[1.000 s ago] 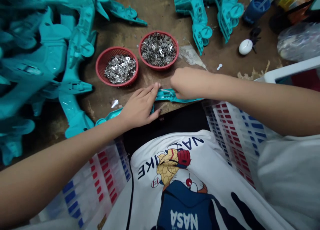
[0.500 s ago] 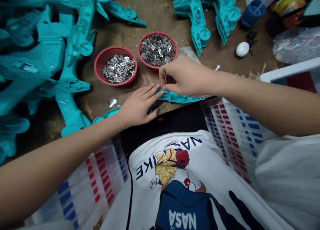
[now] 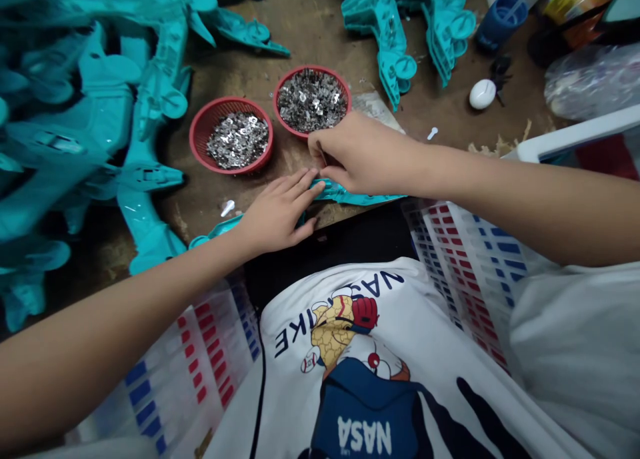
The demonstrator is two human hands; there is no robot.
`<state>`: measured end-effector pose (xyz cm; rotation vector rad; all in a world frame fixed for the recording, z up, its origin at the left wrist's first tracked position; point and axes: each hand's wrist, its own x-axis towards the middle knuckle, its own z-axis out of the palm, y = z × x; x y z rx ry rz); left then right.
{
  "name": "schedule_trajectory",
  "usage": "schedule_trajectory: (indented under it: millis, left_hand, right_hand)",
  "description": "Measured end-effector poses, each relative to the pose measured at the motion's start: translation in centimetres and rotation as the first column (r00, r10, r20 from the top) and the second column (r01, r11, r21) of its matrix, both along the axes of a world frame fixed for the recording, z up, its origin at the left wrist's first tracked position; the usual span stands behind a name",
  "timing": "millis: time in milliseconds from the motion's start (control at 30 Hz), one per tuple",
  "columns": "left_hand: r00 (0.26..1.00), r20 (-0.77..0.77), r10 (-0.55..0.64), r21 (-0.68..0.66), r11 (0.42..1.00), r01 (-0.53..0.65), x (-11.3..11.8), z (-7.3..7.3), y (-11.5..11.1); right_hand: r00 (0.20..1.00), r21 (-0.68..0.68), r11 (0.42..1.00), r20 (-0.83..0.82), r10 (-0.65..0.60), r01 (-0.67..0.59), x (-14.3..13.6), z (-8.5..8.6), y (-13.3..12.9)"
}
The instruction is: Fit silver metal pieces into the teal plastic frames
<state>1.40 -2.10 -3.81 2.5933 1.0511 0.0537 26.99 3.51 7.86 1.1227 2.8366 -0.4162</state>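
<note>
A long teal plastic part [image 3: 350, 194] lies along the near edge of the table, partly hidden under my hands. My left hand [image 3: 283, 212] rests flat on it, fingers stretched out and slightly apart. Over the same part, my right hand [image 3: 345, 156] is bent down with thumb and fingers pinched together beside my left fingertips. Whatever is between those fingers is too small to make out. Just beyond my hands stand two red baskets, the left one [image 3: 197, 136] and the right one [image 3: 349, 89], both holding small shiny metal pieces.
Many teal parts [image 3: 100, 126] are heaped at the left, and more [image 3: 387, 46] lie at the far side. A blue cup [image 3: 500, 26], a white egg-shaped object [image 3: 483, 94] and a plastic bag [image 3: 593, 86] are at the right. White crates [image 3: 465, 266] flank my lap.
My right hand has shifted slightly left along the teal part, closer to my left fingertips. My left hand stays in place on the part. The view has moved a little.
</note>
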Motion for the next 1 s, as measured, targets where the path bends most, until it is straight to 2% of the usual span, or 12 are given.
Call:
schedule_trajectory:
  millis: [133,233,333,467,533,633,700,767,833,900,1000]
  left_hand:
    - [1.0,-0.02,-0.013,0.014,1.0,0.013,-0.1,-0.2,0.1]
    - [0.999,-0.043,-0.034,0.031,0.999,0.035,-0.2,0.0,0.3]
    - [0.989,-0.113,-0.093,0.045,0.994,0.099,-0.4,0.8,0.5]
    - [0.971,-0.199,-0.134,0.075,0.986,0.152,-0.1,2.3,0.4]
    - [0.968,-0.195,-0.157,0.104,0.978,0.179,0.1,3.0,0.3]
    - [0.977,-0.123,-0.174,0.184,0.963,0.195,0.1,4.1,0.2]
    - [0.986,-0.051,-0.156,0.259,0.952,0.164,-0.2,5.0,0.2]
    - [0.993,-0.004,-0.118,0.378,0.919,0.111,-0.7,6.1,0.2]
    - [0.998,0.022,-0.061,0.529,0.848,0.04,-1.2,7.4,0.1]
    - [0.997,0.067,-0.026,0.652,0.758,-0.024,-1.7,8.5,0.1]
    - [0.989,0.134,-0.062,0.731,0.68,-0.057,-2.2,9.3,0.4]
  right_hand:
    - [0.997,-0.029,0.999,0.073,0.03,-0.027,0.1,-0.8,-0.2]
    - [0.999,-0.045,0.999,0.015,0.03,-0.029,0.3,-1.2,0.4]
    - [1.0,0.003,1.0,-0.02,0.019,-0.019,0.5,-1.6,1.6]
    - [0.989,0.061,0.998,0.145,0.01,-0.019,0.6,-2.8,2.7]
    - [0.988,0.077,0.997,0.152,0.002,-0.014,0.7,-3.2,2.4]
    - [0.995,0.0,0.997,0.061,0.082,-0.082,0.9,-2.9,1.0]
    - [0.99,-0.067,0.989,0.041,0.136,-0.133,1.4,-2.0,0.0]
    - [0.99,-0.079,0.988,0.029,0.136,-0.133,2.0,-0.7,-0.5]
    - [0.996,-0.041,0.996,-0.031,0.08,-0.081,2.9,0.6,0.0]
    - [0.989,0.026,0.998,-0.139,-0.044,0.048,4.0,1.5,1.7]
    - [0.913,0.092,0.937,-0.275,-0.301,0.337,6.0,0.6,6.7]
